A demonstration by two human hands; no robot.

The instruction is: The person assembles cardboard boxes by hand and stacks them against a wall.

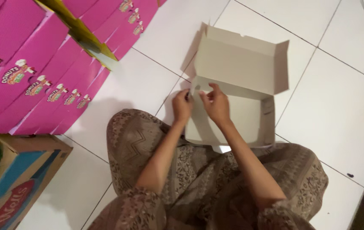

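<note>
1. I am looking down from a head-worn camera at a person seated on a white tiled floor (pixel 148 81), knees in patterned brown fabric filling the 6 o'clock part of the view.
2. A plain grey-white cardboard box (pixel 237 85) lies on the tiles just past the knees, slightly toward 1 o'clock of centre. Its lid stands open, with side flaps raised.
3. The step in hand, as I judge it, is folding the box into shape: both hands work at its near left corner.
4. The left hand (pixel 182 106) is closed to a pinch, fingertips pressed on a small flap at that corner.
5. The right hand (pixel 216 104) sits just beside it at 3 o'clock, fingers curled and partly closed, thumb and forefinger gripping the same front edge of the box.
6. The next move, I judge, calls for a firm fold along the crease and a steady hold on the wall.
7. At 10 o'clock lies a fanned stack of flat pink boxes (pixel 41 68).
8. At 8 o'clock stands a brown carton (pixel 20 183) with blue and red print.
</note>
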